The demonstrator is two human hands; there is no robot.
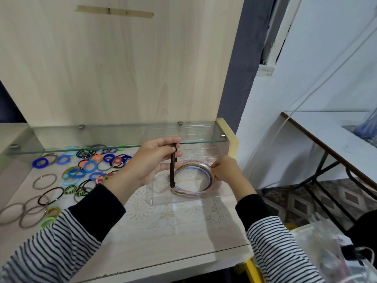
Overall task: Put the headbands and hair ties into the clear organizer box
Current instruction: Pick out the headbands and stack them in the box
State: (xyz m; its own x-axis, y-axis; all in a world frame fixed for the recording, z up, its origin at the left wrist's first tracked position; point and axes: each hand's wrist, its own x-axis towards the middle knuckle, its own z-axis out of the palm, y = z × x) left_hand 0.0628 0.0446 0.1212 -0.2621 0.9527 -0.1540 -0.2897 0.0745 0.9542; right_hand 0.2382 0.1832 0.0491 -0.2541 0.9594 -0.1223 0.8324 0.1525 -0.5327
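A clear organizer box [163,201] stands on the lace mat at the table's right. Inside it lie several thin headbands [195,170] in pastel and brown colours, curved in a stack. My right hand [226,170] pinches the right side of that stack. My left hand [153,158] holds a dark brown headband [173,170] upright, edge-on, with its lower end down inside the box. Many hair ties [89,166] in blue, orange, green, black and grey lie scattered on the table to the left.
A glass shelf [61,149] runs across just behind my hands, under a tall wooden back panel [122,68]. The table edge [183,260] is near me. A white table [336,139] and clutter in plastic bags [330,252] are to the right.
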